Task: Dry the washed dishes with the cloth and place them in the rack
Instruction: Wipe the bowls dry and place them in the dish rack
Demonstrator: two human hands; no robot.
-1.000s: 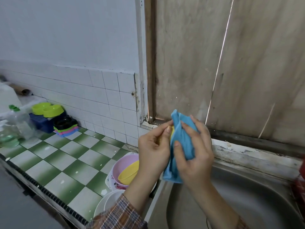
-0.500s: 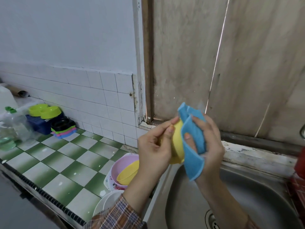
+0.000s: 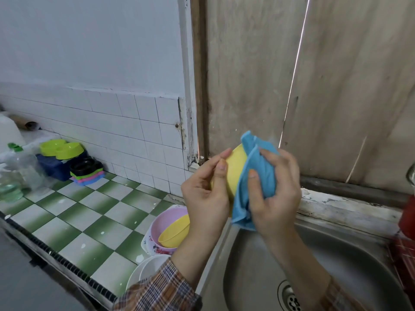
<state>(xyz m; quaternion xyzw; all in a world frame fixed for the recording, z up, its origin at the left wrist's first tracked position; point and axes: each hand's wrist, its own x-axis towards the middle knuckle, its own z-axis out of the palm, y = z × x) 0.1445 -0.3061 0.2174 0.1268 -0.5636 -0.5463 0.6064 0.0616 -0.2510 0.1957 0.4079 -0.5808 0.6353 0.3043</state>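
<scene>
Head view: bowl (image 3: 235, 171) held above sink's (image 3: 336, 254) left edge, more yellow showing than second ago, when cloth (image 3: 261, 176) hid most. Left hand (image 3: 205, 194) fingers curl round bowl; right hand (image 3: 274, 198) fingers clutch cloth against bowl. Green-white checked bench (image 3: 89, 221) at left carries pink bowl (image 3: 165, 217), white plates (image 3: 146, 270). White tiles (image 3: 134, 131), wooden boards (image 3: 348, 86) behind.

A: Far left corner of checked counter (image 3: 67, 223)?
B: Clear bottle, green cap (image 3: 20, 169), at the left edge. Just beside: blue box (image 3: 54, 168) topped with lime twin bowl (image 3: 61, 150); black twin bowl (image 3: 86, 164) on stacked coloured trays (image 3: 88, 178), close against white wall tiles (image 3: 112, 122).
A: Right of the counter?
B: Steel sink (image 3: 336, 265), drain (image 3: 290, 298) near front. Weathered wooden boards (image 3: 247, 75) behind, bright gap between two.
</scene>
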